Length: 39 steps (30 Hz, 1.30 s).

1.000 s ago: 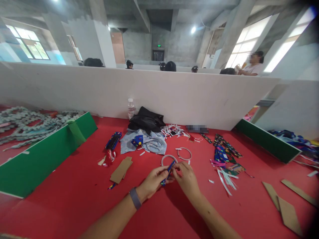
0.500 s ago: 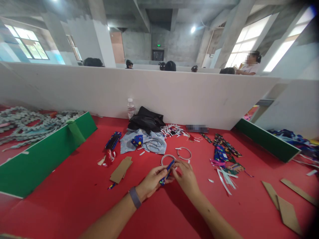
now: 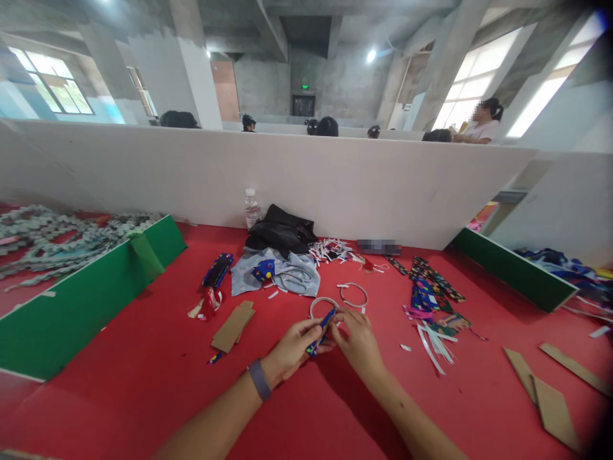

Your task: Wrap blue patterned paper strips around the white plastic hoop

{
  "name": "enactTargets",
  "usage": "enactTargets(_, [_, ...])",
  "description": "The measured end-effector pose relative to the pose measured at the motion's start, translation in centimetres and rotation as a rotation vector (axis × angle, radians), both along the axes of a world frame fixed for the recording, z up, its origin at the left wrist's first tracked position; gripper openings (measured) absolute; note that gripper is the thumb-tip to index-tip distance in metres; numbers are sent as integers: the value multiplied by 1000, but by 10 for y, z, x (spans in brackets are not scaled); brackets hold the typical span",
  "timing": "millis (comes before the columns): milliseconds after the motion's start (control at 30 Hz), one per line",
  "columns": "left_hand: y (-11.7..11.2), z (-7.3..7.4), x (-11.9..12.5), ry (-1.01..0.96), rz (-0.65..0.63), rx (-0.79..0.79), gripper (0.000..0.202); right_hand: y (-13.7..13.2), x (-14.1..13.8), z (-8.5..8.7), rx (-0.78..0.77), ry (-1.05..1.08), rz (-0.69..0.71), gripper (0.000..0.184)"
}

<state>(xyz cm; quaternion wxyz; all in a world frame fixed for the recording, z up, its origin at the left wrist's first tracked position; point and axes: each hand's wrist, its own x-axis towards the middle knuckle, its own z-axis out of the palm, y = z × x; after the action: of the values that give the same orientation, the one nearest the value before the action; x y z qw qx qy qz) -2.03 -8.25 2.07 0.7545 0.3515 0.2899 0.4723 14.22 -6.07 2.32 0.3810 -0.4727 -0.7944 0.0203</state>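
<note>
My left hand (image 3: 293,350) and my right hand (image 3: 358,340) meet over the red table (image 3: 143,383), both pinched on a narrow blue patterned strip (image 3: 322,330) held between them. A grey band sits on my left wrist (image 3: 259,379). Just beyond my fingers lie two white rings (image 3: 355,294), flat on the cloth. Scissors (image 3: 293,278) rest on a pale blue cloth farther back.
Patterned strips and white paper scraps (image 3: 433,300) lie to the right, cardboard pieces (image 3: 234,326) to the left and far right. A water bottle (image 3: 251,208) and black bag (image 3: 282,231) stand by the white partition. Green dividers (image 3: 86,300) flank the space. People sit behind the partition.
Both hands have shifted very slightly away from me with the strip still between them. Nothing else has moved.
</note>
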Motion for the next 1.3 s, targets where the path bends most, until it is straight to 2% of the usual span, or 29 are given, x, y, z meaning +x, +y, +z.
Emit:
enactTargets(533, [0,3,1,0,-15,-19,32,1,1,-5,-36,34,-7,9])
enactTargets(800, [0,0,-1,-18,-13,-18,31,0,0,-1,-59,56,3,9])
enactTargets(1167, [0,-1,-3,3,-17,-66,32,2,2,4,-202,159,55,11])
enactTargets(1300, [0,-1,-3,-4,-8,-69,31,2,1,3,-195,157,47,10])
